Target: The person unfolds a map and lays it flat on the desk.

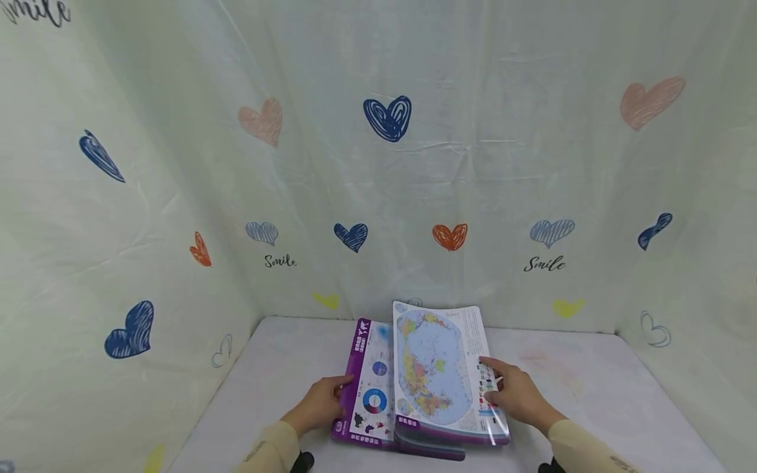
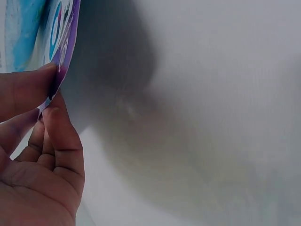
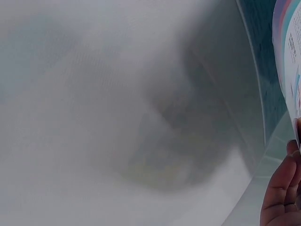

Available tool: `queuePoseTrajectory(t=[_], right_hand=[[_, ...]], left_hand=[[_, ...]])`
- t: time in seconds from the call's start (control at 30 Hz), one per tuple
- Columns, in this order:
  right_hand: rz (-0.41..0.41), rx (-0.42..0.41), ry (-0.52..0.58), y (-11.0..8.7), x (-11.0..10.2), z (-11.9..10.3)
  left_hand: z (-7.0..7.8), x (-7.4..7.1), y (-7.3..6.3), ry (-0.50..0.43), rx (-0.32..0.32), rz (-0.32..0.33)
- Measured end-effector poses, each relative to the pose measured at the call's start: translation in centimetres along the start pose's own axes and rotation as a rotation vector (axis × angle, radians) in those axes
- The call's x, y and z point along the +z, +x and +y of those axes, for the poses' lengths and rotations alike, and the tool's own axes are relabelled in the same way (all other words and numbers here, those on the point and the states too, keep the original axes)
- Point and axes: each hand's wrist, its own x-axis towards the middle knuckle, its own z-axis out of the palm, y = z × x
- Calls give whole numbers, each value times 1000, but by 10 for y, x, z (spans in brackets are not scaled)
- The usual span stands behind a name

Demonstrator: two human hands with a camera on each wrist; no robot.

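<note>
A glossy folded map (image 1: 437, 364) with a purple border lies partly unfolded over the middle of the table. Its upper panel shows a world map, raised and shifted right over a left panel (image 1: 374, 387) with charts and small pictures. My left hand (image 1: 322, 401) pinches the purple left edge; in the left wrist view, the thumb and fingers of that hand (image 2: 42, 155) hold the thin sheet. At the other side my right hand (image 1: 517, 394) grips the right edge of the upper panel. Only part of this hand (image 3: 284, 188) shows in the right wrist view, beside the sheet (image 3: 292, 56).
A whitish table (image 1: 290, 358) stretches under the map. Behind it and at the sides hangs a pale curtain (image 1: 473, 177) printed with hearts and the word "Smile". The map's top edge is near the table's back edge.
</note>
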Motion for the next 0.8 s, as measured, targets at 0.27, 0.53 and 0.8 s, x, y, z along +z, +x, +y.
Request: queuePoseTrajectory(t=[0.27, 0.53, 0.8], right_hand=[[9, -3, -3, -3, -15, 8], [19, -13, -29, -5, -29, 23], [19, -18, -49, -11, -48, 43]], left_hand=[[-9, -25, -10, 64, -61, 29], [-25, -45, -20, 132, -106, 71], [-35, -62, -30, 189, -138, 95]])
